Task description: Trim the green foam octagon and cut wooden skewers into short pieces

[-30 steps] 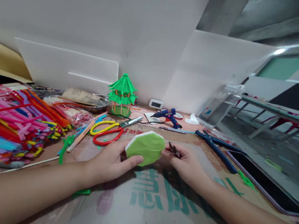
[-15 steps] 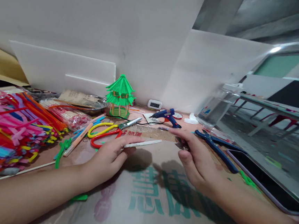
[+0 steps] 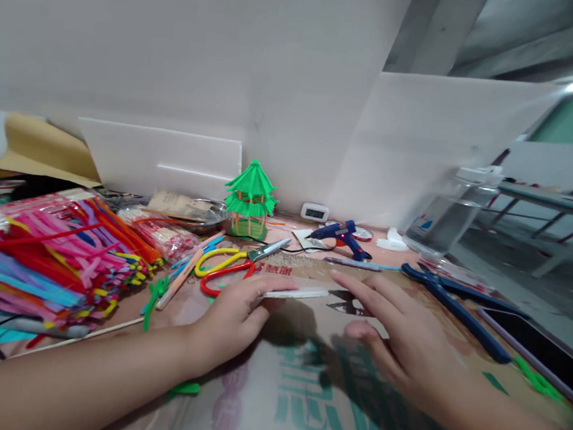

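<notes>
My left hand (image 3: 237, 314) holds a flat foam piece (image 3: 304, 293) level just above the cardboard, seen edge-on as a thin white strip; the fingers lie along its top and its green face is hidden. My right hand (image 3: 401, 335) hovers to the right of it with fingers stretched out flat. A small dark pair of snips (image 3: 343, 305) lies on the cardboard under the right fingertips, beside the foam piece's right end.
A printed cardboard sheet (image 3: 300, 403) covers the table. Pipe cleaners (image 3: 47, 254) are piled at left. Behind the hands are yellow-and-red scissors (image 3: 222, 267), a green pagoda model (image 3: 250, 198), a blue glue gun (image 3: 342, 235), blue pliers (image 3: 454, 303), a phone (image 3: 541, 344) and a plastic bottle (image 3: 447, 216).
The foam piece was upright with its green face showing; my left hand has tilted it flat. My right hand has spread its fingers and moved forward. The camera has shifted slightly.
</notes>
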Demonstrator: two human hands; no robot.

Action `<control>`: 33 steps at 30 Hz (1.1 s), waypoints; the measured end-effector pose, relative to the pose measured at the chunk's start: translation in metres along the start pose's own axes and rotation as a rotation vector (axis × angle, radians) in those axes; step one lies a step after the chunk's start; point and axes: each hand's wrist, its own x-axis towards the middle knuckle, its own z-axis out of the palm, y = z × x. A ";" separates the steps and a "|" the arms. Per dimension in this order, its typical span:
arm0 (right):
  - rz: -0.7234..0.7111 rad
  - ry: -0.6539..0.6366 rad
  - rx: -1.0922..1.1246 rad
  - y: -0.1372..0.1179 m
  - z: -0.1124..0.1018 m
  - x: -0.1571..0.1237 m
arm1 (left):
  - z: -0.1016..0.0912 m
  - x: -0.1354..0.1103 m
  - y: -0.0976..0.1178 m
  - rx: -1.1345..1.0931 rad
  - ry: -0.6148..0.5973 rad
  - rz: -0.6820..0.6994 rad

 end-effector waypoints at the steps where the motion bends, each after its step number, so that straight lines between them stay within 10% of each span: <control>1: -0.004 0.010 -0.010 0.001 0.001 0.000 | 0.000 0.000 0.000 0.000 0.002 0.006; 33: -0.087 0.100 0.064 -0.002 0.003 0.011 | -0.002 0.001 -0.004 0.095 0.000 0.100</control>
